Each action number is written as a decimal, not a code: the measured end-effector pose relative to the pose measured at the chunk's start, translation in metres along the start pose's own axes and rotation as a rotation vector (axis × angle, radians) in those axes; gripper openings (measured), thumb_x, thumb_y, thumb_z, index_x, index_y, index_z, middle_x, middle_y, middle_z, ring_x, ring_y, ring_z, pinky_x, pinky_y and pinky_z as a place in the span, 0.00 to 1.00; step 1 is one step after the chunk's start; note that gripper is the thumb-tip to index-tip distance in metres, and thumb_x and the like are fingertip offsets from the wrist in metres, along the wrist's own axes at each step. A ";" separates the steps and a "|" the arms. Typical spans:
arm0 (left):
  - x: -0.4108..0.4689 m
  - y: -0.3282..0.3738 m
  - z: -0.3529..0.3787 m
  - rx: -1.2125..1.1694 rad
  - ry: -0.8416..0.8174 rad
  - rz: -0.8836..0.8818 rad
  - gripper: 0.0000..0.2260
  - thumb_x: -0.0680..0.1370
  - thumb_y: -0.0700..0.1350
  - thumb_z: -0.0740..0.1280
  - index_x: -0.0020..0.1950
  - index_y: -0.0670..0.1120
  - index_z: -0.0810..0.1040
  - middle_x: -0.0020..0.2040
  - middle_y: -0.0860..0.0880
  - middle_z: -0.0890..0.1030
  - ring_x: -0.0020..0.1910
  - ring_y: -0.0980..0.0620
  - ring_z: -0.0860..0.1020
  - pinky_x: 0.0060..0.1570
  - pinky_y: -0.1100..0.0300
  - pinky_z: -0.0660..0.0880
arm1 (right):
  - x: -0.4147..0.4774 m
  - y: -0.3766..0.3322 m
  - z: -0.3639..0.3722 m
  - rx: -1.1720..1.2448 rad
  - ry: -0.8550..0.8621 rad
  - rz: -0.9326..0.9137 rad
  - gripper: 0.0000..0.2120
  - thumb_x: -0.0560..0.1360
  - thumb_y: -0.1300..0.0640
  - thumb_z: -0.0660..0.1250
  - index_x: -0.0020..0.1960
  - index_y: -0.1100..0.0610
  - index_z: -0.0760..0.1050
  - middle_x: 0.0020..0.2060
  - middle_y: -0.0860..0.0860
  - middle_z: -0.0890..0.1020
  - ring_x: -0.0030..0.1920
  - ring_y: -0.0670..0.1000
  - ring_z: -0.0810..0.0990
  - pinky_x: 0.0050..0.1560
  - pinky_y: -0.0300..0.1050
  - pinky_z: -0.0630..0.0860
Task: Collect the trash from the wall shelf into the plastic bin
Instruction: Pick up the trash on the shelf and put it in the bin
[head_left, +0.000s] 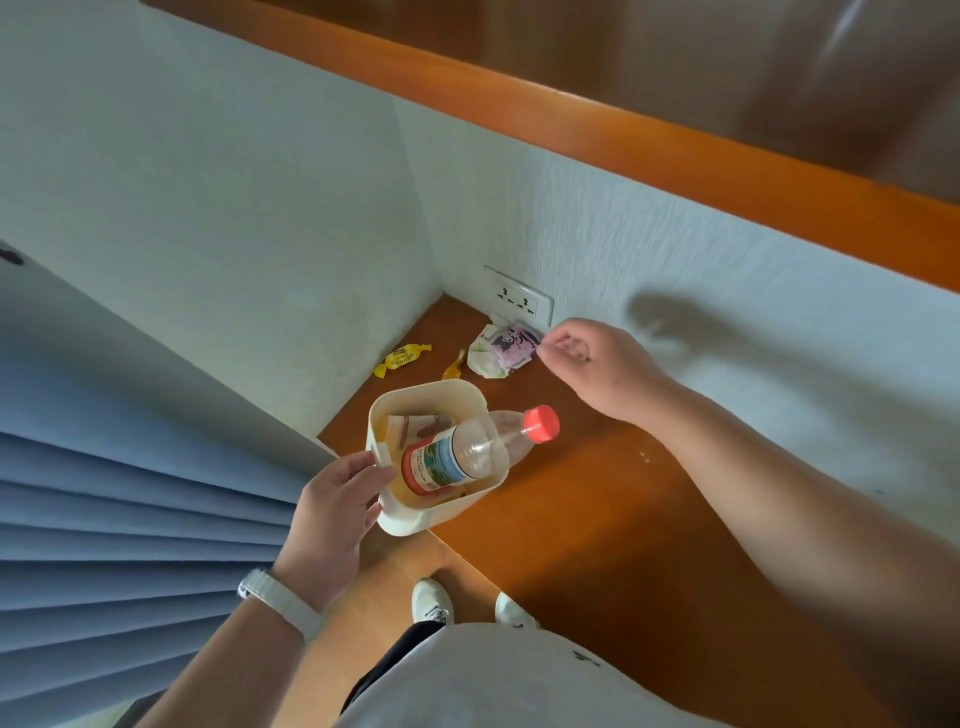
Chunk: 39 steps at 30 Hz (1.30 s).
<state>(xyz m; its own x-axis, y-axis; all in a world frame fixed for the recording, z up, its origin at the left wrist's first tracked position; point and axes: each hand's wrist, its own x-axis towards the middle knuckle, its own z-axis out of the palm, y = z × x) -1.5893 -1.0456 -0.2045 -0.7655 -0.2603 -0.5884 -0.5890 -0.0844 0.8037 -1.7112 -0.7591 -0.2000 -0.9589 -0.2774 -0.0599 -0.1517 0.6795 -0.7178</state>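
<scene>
My left hand (332, 514) grips the cream plastic bin (415, 519) by its near rim, holding it at the front edge of the orange wooden wall shelf (582, 509). A clear bottle (467, 452) with a red cap leans out of the bin, beside some wrappers inside. My right hand (597, 364) reaches to the back corner and pinches the edge of a purple packet (511, 349) that lies on a crumpled white wrapper (480, 358). A yellow candy wrapper (401, 358) and a small amber wrapper (453, 367) lie further left on the shelf.
A white double wall socket (517, 300) sits just above the packet. White walls close the shelf's corner at left and back. An orange wooden ledge (623, 145) runs overhead. Blue pleated curtain (130, 519) hangs at left. My shoes (431, 605) show on the floor below.
</scene>
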 end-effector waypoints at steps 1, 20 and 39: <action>-0.001 0.000 -0.003 0.003 0.015 -0.003 0.08 0.81 0.45 0.67 0.56 0.45 0.84 0.44 0.50 0.88 0.46 0.51 0.84 0.36 0.67 0.78 | 0.007 0.011 0.008 -0.001 -0.015 0.055 0.17 0.76 0.38 0.58 0.54 0.47 0.77 0.51 0.41 0.81 0.49 0.41 0.78 0.45 0.38 0.74; 0.036 -0.004 -0.074 -0.171 0.113 -0.046 0.08 0.79 0.35 0.67 0.57 0.38 0.82 0.48 0.39 0.87 0.43 0.50 0.86 0.39 0.65 0.81 | 0.120 0.065 0.127 -0.653 -0.111 -0.011 0.19 0.79 0.53 0.56 0.68 0.59 0.68 0.64 0.58 0.74 0.65 0.57 0.71 0.59 0.51 0.73; 0.077 0.018 -0.072 -0.130 -0.035 0.063 0.09 0.77 0.41 0.70 0.56 0.43 0.84 0.46 0.46 0.89 0.44 0.52 0.87 0.39 0.64 0.80 | 0.066 -0.117 0.041 -0.027 -0.032 -0.164 0.11 0.74 0.58 0.65 0.38 0.60 0.66 0.30 0.57 0.70 0.28 0.47 0.64 0.29 0.46 0.62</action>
<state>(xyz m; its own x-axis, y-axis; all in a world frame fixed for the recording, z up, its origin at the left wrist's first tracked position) -1.6400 -1.1368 -0.2291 -0.8096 -0.2356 -0.5377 -0.5031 -0.1933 0.8423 -1.7466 -0.8846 -0.1482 -0.9127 -0.4071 0.0340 -0.3121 0.6410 -0.7013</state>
